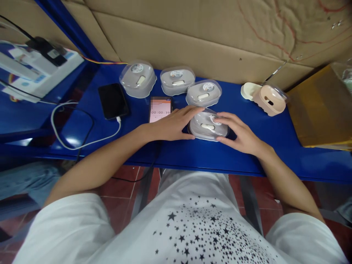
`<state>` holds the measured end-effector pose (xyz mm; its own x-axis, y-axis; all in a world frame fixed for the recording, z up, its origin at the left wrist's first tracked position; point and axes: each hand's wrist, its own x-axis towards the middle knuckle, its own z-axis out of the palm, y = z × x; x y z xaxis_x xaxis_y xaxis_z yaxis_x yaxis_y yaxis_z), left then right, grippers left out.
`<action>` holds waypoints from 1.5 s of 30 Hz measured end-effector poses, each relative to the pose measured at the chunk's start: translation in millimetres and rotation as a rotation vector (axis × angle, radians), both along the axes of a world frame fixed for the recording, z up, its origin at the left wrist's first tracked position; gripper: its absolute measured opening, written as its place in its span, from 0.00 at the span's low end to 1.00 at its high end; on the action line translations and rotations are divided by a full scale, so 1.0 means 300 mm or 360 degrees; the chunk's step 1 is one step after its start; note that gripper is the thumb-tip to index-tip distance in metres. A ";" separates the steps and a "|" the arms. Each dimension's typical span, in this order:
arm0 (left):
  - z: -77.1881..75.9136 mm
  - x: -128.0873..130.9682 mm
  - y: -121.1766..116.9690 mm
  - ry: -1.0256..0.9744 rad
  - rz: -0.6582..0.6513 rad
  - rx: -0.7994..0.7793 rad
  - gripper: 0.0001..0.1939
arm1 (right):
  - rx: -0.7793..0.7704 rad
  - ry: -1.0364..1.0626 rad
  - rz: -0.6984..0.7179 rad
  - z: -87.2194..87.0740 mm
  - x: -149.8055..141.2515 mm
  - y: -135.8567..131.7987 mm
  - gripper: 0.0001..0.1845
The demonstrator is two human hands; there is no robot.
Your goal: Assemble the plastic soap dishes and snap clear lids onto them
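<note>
A grey oval box with a clear lid (205,119) lies near the front edge of the blue table, bearing a round sticker and a small white piece on top. My left hand (176,124) grips its left side, fingers over the far edge and thumb at the near corner. On the opposite side my right hand (242,136) holds it, fingertips on the lid by the sticker and thumb at the near rim. Right behind it stands a similar lidded box (203,98). Two more such boxes, one at the middle (177,82) and one at the left (137,82), line the back.
A phone with a running timer (160,110) lies by my left wrist. Further left are a black device (113,101) with a white cable (55,124) and a power strip (52,79). At right stand a beige-pink oval holder (271,104) and a taped cardboard box (321,110).
</note>
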<state>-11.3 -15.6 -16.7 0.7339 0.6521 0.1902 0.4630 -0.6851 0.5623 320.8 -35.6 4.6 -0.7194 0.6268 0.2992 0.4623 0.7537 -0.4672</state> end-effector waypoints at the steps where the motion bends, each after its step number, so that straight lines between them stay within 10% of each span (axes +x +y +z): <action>1: 0.001 0.000 -0.001 -0.0002 -0.0001 -0.0005 0.52 | 0.0005 0.0008 0.0027 -0.001 -0.006 -0.003 0.35; 25: 0.028 0.000 -0.012 0.0178 0.0045 0.0098 0.46 | 0.0514 -0.0165 0.0204 0.002 -0.051 -0.051 0.30; 45: 0.048 0.001 -0.004 0.0056 0.0000 0.0187 0.47 | 0.0189 -0.0111 -0.0021 -0.004 -0.009 0.023 0.29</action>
